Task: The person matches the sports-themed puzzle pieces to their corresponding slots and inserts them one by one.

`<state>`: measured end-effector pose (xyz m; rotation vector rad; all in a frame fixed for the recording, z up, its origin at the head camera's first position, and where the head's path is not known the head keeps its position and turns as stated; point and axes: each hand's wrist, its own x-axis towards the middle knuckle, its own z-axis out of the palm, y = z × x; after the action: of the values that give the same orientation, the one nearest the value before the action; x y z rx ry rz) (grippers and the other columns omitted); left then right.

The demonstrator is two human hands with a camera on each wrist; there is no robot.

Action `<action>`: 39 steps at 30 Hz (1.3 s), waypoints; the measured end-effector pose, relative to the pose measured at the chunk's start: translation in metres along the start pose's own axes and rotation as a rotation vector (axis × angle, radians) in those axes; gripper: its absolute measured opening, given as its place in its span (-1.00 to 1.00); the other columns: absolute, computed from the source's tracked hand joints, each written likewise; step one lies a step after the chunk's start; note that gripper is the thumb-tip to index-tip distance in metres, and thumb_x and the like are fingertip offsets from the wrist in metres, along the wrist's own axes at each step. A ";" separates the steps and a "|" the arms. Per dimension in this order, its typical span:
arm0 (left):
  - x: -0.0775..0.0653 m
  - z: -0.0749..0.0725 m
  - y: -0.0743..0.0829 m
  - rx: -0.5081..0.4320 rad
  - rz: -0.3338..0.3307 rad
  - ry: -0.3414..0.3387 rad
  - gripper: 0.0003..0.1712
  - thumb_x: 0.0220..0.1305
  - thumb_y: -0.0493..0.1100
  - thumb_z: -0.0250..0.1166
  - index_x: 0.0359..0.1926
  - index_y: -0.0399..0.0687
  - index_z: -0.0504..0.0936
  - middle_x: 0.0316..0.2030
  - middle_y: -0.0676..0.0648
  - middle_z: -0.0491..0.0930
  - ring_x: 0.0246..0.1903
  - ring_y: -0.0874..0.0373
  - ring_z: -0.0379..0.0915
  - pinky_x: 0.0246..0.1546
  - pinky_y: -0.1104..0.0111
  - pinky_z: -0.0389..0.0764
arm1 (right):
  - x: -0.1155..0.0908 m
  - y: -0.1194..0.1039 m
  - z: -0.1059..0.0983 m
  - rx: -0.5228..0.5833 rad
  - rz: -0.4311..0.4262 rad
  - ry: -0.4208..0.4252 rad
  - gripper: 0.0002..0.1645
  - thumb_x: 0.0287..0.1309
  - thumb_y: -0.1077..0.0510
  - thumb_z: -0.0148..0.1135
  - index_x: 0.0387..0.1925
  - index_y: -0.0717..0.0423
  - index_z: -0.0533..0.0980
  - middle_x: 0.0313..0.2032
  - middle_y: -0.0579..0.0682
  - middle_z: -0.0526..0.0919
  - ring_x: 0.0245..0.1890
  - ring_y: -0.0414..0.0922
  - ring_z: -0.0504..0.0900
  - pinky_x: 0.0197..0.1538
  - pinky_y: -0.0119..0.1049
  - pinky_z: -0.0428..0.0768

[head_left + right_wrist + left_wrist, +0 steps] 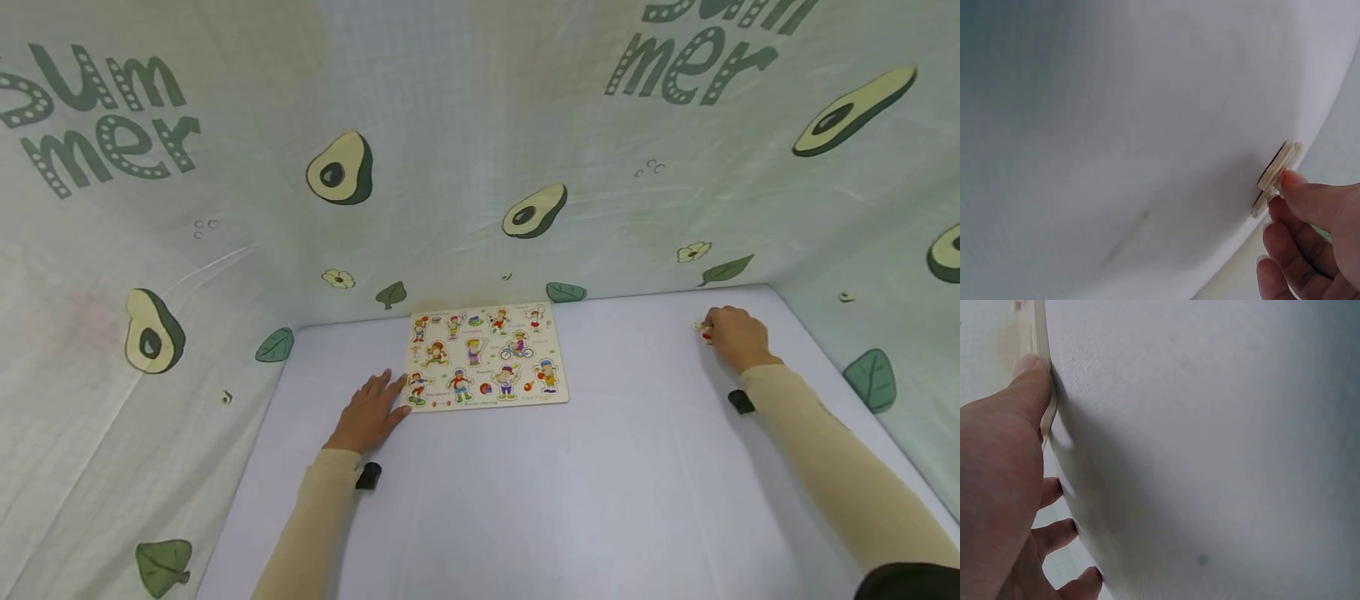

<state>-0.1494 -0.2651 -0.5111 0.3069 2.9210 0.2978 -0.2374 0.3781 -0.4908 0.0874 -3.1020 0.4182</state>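
Note:
A wooden picture puzzle board [553, 346] with several cartoon sports figures lies on the table toward the back. My left hand [367, 414] lies at its left edge, fingers spread and fairly straight. In the left wrist view the thumb [1029, 378] presses on the board's pale edge, while other fingertips touch the white surface. Far to the right, my right hand [737, 337] pinches a small flat wooden puzzle piece [1277, 167] between thumb and fingers. The piece tilts close over the tabletop in the right wrist view, and its printed face is mostly hidden.
The white table [600, 500] meets a hanging pale cloth [442, 200] printed with avocados and leaves at the back and sides. Black wrist devices sit under both cuffs [367, 476]. A dark rounded object [911, 581] shows at the lower right corner.

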 end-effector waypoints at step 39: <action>0.001 -0.002 0.002 0.002 -0.027 -0.007 -0.23 0.57 0.09 0.25 0.63 -0.04 0.27 0.62 -0.35 0.11 0.58 -0.43 0.00 0.48 -0.33 0.16 | 0.048 -0.186 0.039 0.038 -0.269 0.041 -0.86 0.37 0.36 0.35 -0.08 0.33 0.70 -0.16 0.23 0.77 -0.10 0.17 0.73 -0.02 0.05 0.71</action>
<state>-0.1500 -0.2634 -0.5089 0.2680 2.9163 0.2896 -0.2752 0.1856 -0.4785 0.4830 -2.9819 0.4615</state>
